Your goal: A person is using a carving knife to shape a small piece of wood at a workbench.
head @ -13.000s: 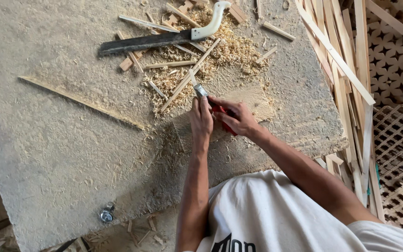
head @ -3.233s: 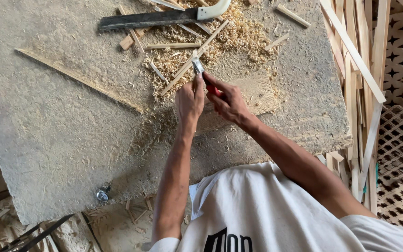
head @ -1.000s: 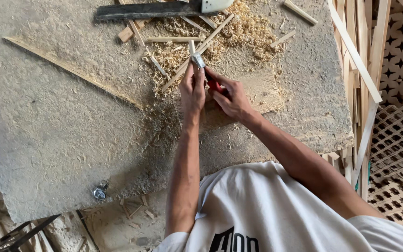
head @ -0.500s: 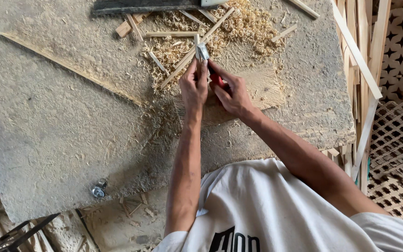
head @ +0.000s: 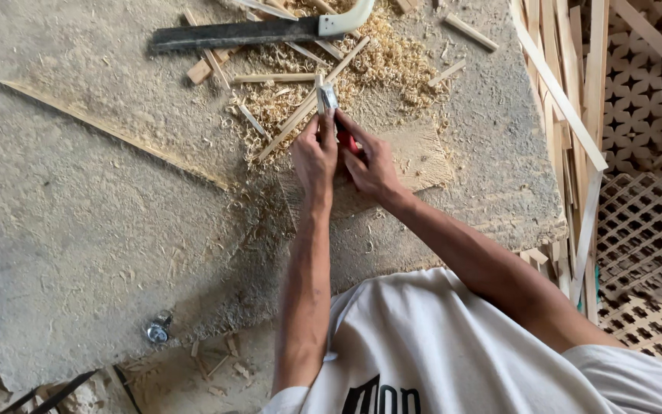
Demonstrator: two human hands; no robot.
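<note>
2 hands (head: 346, 157), 1 knife (head: 329, 103), 1 saw (head: 258, 31)

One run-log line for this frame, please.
left hand: grips small metal blade | right hand: on red handle | near: wood shavings, handsaw | surface: dusty slab

Both your bare arms reached forward, converging so the hands met close together. Your left hand (head: 314, 157) was curled in a closed grip, knuckles up, thumb pointing ahead. Your right hand (head: 371, 163) pressed just beside it, fingers folded, its forearm angled in from the right.
</note>
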